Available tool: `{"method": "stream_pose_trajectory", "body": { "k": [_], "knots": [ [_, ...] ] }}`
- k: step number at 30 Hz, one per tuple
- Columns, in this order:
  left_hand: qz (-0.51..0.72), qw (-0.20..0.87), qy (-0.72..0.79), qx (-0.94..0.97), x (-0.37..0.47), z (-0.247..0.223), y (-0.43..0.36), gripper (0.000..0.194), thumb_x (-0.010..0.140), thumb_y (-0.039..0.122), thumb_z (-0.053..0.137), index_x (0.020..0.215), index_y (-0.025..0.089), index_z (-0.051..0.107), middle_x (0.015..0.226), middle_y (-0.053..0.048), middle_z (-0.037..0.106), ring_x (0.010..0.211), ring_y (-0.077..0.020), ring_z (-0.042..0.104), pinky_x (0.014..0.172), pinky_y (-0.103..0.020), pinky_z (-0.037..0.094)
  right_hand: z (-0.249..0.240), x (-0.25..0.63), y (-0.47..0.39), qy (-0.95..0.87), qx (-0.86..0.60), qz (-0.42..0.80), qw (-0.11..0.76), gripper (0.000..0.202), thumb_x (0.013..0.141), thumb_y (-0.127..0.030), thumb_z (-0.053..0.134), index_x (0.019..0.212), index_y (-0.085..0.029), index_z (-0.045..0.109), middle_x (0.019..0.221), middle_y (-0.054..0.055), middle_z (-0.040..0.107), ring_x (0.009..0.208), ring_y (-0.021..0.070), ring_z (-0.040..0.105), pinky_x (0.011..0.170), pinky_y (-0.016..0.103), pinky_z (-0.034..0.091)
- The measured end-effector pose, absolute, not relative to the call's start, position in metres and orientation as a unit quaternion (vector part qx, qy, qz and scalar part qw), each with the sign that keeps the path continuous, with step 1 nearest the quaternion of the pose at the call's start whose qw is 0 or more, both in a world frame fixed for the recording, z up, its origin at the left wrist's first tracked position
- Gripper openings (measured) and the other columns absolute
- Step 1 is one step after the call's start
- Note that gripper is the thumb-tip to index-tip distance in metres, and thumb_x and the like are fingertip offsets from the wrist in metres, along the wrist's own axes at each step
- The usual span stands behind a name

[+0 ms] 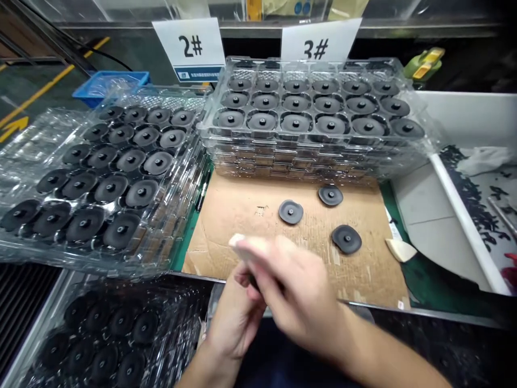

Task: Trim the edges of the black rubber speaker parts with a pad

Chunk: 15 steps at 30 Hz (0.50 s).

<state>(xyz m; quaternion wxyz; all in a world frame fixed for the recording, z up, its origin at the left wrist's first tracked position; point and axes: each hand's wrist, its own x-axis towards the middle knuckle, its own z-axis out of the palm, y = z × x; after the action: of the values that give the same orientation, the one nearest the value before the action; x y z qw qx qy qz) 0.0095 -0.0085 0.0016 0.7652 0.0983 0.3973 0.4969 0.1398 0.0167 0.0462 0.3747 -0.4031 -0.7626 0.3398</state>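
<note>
- Black discs (291, 212): three lie apart on the brown cardboard (238, 210), each with a small raised hub at its centre.
- Left hand (238, 310): below the cardboard's near edge, fingers bent and partly hidden behind the right; whether they grip anything cannot be told.
- Right hand (301, 285): crossing in front of the left, fingers bent together and blurred; a small white piece (236, 239) shows at the fingertips, and a dark patch shows between the hands. Its grip cannot be determined.
- Left tray stack (68, 260): clear plastic, its top tray bearing rows of similar discs.
- Far tray stack (299, 156): clear plastic, likewise filled, at the cardboard's far edge, before signs marked "2#" (191, 48) and "3#" (319, 40).
- Pale wedge-shaped piece (401, 250): at the cardboard's right edge, near the white bin (464, 221).
</note>
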Motion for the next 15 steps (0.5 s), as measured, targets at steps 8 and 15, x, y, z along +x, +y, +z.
{"method": "stream_pose_trajectory", "body": {
  "k": [8,15],
  "knots": [
    [0.484,0.761,0.42,0.101,0.02,0.004,-0.008,0.038,0.063,0.027,0.076,0.1,0.023,0.066,0.095,-0.003,0.069,0.091,-0.0172,0.063,0.078,-0.02,0.051,0.047,0.149,0.019,-0.744,-0.425,0.365,0.365,0.028,0.088,-0.012,0.043,0.113,-0.016,0.054,0.095,0.005,0.061,0.083,0.013,0.057,0.076,0.025,0.046],
    [0.476,0.794,0.366,0.097,0.014,0.011,-0.01,0.056,0.05,0.031,0.082,0.103,0.026,0.065,0.108,-0.003,0.067,0.098,-0.0208,0.061,0.083,-0.024,0.049,0.057,0.181,0.003,-0.765,-0.422,0.409,0.265,0.025,0.086,-0.011,0.047,0.106,-0.02,0.057,0.084,0.0,0.062,0.072,0.0088,0.057,0.065,0.018,0.045]
  ]
}}
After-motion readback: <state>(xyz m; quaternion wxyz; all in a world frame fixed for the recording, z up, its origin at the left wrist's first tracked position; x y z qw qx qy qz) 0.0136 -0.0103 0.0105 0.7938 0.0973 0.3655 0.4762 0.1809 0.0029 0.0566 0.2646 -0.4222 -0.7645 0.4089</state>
